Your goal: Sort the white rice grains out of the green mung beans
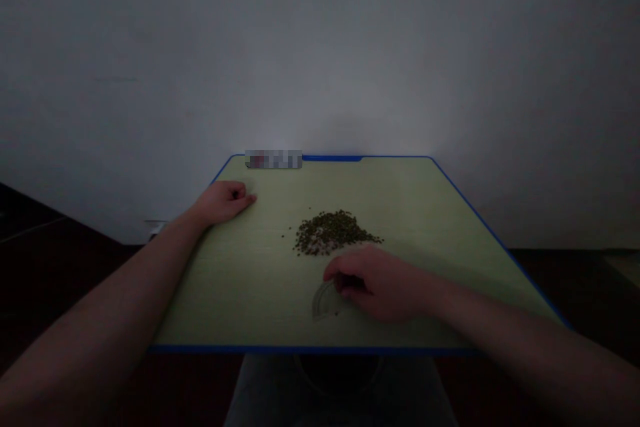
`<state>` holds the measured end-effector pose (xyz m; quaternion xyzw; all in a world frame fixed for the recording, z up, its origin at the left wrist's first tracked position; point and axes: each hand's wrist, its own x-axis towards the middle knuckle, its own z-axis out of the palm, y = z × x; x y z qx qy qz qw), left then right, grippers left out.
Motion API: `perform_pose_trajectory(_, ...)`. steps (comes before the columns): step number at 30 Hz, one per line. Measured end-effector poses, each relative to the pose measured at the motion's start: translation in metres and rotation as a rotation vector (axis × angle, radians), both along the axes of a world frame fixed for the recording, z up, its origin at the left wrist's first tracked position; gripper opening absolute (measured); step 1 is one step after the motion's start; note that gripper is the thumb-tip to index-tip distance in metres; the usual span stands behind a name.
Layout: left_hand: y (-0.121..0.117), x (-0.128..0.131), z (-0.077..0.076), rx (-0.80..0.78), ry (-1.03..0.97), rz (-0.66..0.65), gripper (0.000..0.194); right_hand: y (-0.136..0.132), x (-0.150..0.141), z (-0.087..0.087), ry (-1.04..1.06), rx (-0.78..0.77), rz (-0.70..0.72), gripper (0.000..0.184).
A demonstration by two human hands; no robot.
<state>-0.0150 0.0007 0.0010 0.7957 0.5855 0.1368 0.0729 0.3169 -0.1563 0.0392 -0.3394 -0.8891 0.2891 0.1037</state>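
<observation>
Currently, clear protractor [323,303]: flat on table [240,293], near side of seed pile [333,228].
Right hand [387,283]: at protractor's right side, fingers curled; pinch on it, can't tell.
Seed pile: mid-table, greenish-brown, few strays to its left.
Left hand [223,202]: on table's left side, loosely curled; whether tips meet, can't tell.
Pixelated strip [274,159]: far edge, left part.

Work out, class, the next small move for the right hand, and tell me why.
Perhaps the right hand should firm its hold on the clear, half-round plastic protractor. Its curled fingers are at that piece, but whether they grip it is unclear. The loose pile of small green-brown grains lies just beyond, so a steady hold might avoid scattering them.
</observation>
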Motion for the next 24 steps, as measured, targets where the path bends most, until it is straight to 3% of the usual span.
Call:
perform_pose_trajectory(15, 0.000, 0.000, 0.001, 0.006, 0.014, 0.006, 0.037, -0.009, 0.011, 0.005, -0.010, -0.300, 0.034, 0.032)
perform_pose_trajectory(24, -0.001, 0.000, 0.001, 0.008, 0.018, 0.012, 0.038, -0.009, 0.015, 0.004, -0.037, -0.317, 0.074, 0.032)
